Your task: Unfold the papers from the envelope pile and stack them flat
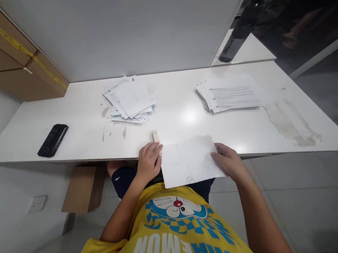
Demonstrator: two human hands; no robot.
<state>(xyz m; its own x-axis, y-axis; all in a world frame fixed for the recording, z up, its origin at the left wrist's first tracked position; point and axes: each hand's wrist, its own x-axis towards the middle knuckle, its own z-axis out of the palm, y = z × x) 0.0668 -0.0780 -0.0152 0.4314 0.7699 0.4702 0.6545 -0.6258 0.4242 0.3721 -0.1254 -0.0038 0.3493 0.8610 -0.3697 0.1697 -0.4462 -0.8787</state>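
Observation:
My left hand (148, 162) is closed round a small cream stapler (155, 136), whose far end sticks out past my fingers. The stapler lies at the left edge of some white paper sheets (192, 159); whether its jaws are round the paper is hidden by my fingers. My right hand (228, 161) grips the sheets at their right edge, thumb on top and fingers underneath. The sheets reach over the table's front edge above my lap, and a small round stamp mark shows near their lower edge.
On the white table (174, 122) lie a loose, fanned paper pile (134, 100) and a neater paper stack (232, 94). A black phone-like device (53, 140) is at left. Cardboard boxes (20, 56) stand back left, a dark bottle (233, 45) back right, another carton (81, 188) below the table.

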